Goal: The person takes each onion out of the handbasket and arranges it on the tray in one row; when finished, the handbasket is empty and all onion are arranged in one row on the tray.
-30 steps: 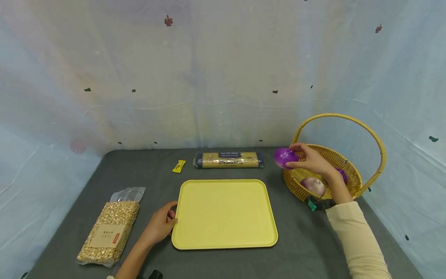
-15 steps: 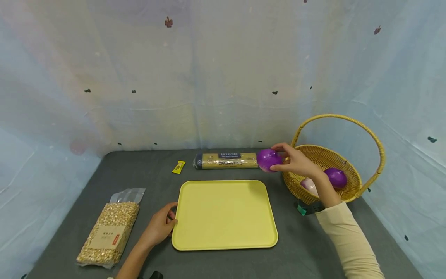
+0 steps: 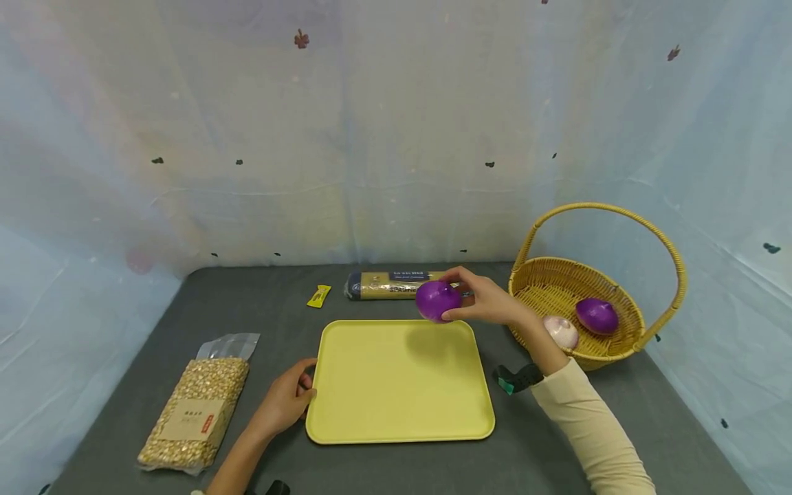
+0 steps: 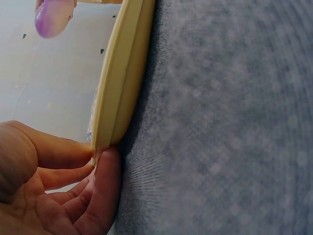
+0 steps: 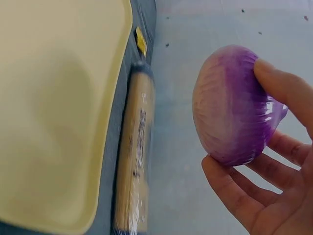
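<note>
A shiny purple onion (image 3: 437,301) with a paler end is pinched between the thumb and fingers of my right hand (image 3: 485,300), held in the air over the far right edge of the yellow tray (image 3: 396,385). In the right wrist view the onion (image 5: 234,105) shows whole, purple on one side and whitish on the other. My left hand (image 3: 284,399) pinches the tray's left rim; the left wrist view shows thumb and fingers on either side of that rim (image 4: 115,98).
At the right stands a wicker basket (image 3: 538,282) with a tall handle, holding a purple onion (image 3: 597,316) and a pale one (image 3: 561,332). Behind the tray lie a spaghetti pack (image 3: 383,284) and a small yellow packet (image 3: 318,296). A bag of corn-like kernels (image 3: 194,412) lies left.
My right hand has carried the onion leftward from above the basket to over the tray's far edge. The left hand and tray have stayed put.
</note>
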Available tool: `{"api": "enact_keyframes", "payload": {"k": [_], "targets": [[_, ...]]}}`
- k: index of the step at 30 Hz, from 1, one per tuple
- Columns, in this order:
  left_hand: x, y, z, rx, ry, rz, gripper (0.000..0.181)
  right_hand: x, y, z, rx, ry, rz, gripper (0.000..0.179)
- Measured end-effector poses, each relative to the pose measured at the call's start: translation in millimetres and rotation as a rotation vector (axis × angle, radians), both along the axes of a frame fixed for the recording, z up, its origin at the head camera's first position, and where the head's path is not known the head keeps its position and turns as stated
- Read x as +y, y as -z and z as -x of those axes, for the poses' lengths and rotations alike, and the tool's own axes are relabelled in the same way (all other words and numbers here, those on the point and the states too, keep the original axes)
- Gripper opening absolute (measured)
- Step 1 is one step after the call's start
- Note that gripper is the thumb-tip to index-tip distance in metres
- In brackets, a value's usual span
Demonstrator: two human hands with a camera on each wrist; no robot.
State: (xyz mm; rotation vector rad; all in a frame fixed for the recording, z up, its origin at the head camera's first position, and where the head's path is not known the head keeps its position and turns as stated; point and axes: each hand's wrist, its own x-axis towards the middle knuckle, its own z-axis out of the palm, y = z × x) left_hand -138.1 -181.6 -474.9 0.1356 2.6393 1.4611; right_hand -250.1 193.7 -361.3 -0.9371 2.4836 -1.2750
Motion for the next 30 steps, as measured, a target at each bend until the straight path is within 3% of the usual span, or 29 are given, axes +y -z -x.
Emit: {"api": "enact_keyframes", "payload": {"k": [13, 30], "targets": [[1.8, -3.8, -0.4, 0.013, -0.001, 0.041, 0.051, -45.0, 14.1, 0.6, -0.046, -0.09, 0.025, 0.063], [1.0, -0.1, 0.5, 0.031, -0.006, 0.054, 0.05, -98.7, 37.3, -1.1, -0.068, -0.166, 0.04, 0.063]]}}
